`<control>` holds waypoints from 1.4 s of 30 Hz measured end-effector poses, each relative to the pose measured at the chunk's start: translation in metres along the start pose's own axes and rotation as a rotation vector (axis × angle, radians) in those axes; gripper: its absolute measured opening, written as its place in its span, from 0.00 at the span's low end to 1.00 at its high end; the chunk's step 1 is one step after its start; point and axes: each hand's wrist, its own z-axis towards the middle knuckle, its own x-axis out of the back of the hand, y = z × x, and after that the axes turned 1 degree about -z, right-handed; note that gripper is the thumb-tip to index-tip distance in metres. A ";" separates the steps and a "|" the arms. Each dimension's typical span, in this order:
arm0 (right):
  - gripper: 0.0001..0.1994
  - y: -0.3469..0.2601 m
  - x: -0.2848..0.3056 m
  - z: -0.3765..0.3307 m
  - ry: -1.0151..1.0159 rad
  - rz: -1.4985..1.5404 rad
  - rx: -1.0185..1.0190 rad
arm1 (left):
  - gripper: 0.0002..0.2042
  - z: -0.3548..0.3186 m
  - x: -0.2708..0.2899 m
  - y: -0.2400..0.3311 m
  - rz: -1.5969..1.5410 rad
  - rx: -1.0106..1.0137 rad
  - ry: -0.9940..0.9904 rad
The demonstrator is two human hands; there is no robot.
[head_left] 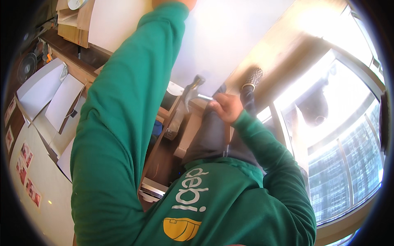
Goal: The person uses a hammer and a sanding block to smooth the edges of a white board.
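Observation:
My right hand [225, 107] is closed around the handle of a metal claw hammer [192, 89]. The hammer's head sits just under the edge of a large white panel [230, 37]. My left arm, in a green sleeve, reaches up along that panel. Only a sliver of my left hand [189, 3] shows at the top edge, against the panel, with its fingers out of the picture. A dark cylindrical thing with a meshed end [253, 78] rises right behind my right hand.
A wooden beam [287, 45] runs beside the panel toward a bright window [349, 135] on the right. White boards [53, 94] lean at the left, wooden shelving [82, 61] behind them. Timber pieces and boxes [180, 135] lie below the hammer.

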 end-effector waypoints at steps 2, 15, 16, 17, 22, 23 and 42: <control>0.15 -0.006 0.000 -0.004 -0.020 0.031 -0.021 | 0.28 0.000 -0.003 -0.001 -0.017 -0.011 0.023; 0.15 0.015 0.015 -0.002 -0.058 0.036 0.093 | 0.27 0.002 -0.011 -0.006 -0.012 -0.048 0.073; 0.15 0.016 0.012 -0.002 -0.070 0.021 0.105 | 0.27 0.002 -0.012 -0.008 -0.014 -0.050 0.077; 0.15 0.017 0.009 -0.002 -0.082 0.006 0.118 | 0.27 0.002 -0.012 -0.009 -0.017 -0.053 0.080; 0.16 0.019 0.007 0.003 -0.080 -0.044 0.174 | 0.28 0.001 -0.012 -0.008 -0.021 -0.045 0.058; 0.16 0.020 0.007 0.004 -0.086 -0.058 0.182 | 0.28 0.001 -0.012 -0.008 -0.026 -0.042 0.055; 0.14 0.014 0.002 -0.001 0.117 0.089 0.008 | 0.26 0.003 -0.016 -0.010 0.007 -0.069 0.088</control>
